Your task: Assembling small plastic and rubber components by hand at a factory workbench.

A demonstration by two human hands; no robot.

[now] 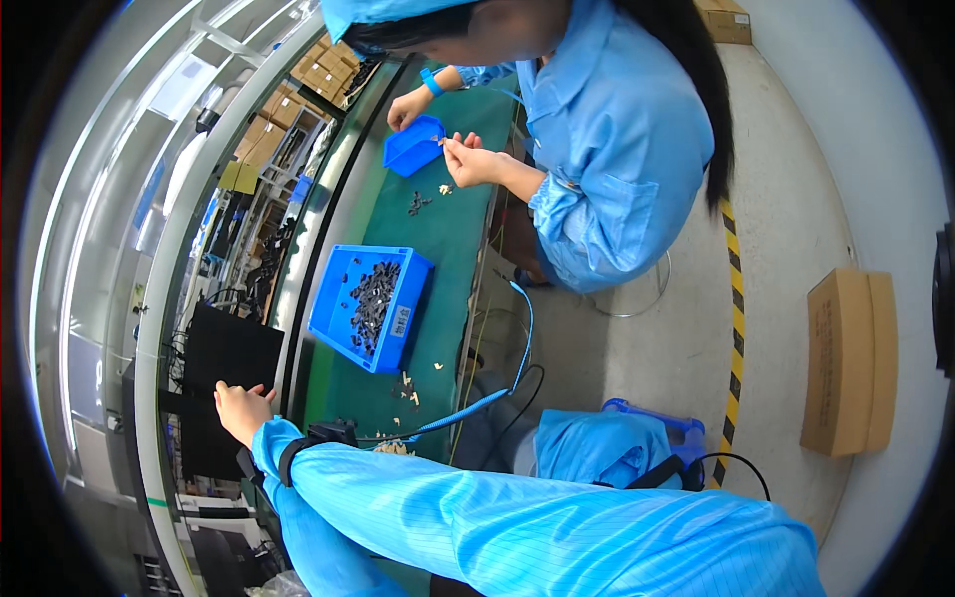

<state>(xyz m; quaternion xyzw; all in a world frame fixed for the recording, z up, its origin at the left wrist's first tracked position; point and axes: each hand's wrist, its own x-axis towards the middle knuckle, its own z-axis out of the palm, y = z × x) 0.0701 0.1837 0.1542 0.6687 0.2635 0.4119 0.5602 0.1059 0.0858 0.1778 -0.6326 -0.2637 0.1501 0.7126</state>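
My right hand (244, 413) is held out past the left edge of the green work mat, in front of a black panel (229, 348). Its fingers are slightly bent and apart, with nothing visible between them. The blue right sleeve (537, 517) reaches across the picture, with a black strap and a small box at the wrist. Below it runs my left sleeve (328, 547); the left hand is hidden behind the right arm. Nearest on the mat (373, 219) stands a blue bin (406, 313) with many small black parts (375, 298). Small black and cream pieces (406, 388) lie beside it.
Across the mat, a co-worker (607, 149) in blue holds a small piece over a blue tray (413, 149). A coiled blue cord (477, 406) hangs by the mat edge. A blue-covered stool (607, 448) stands below; a carton (851, 358) is on the right floor.
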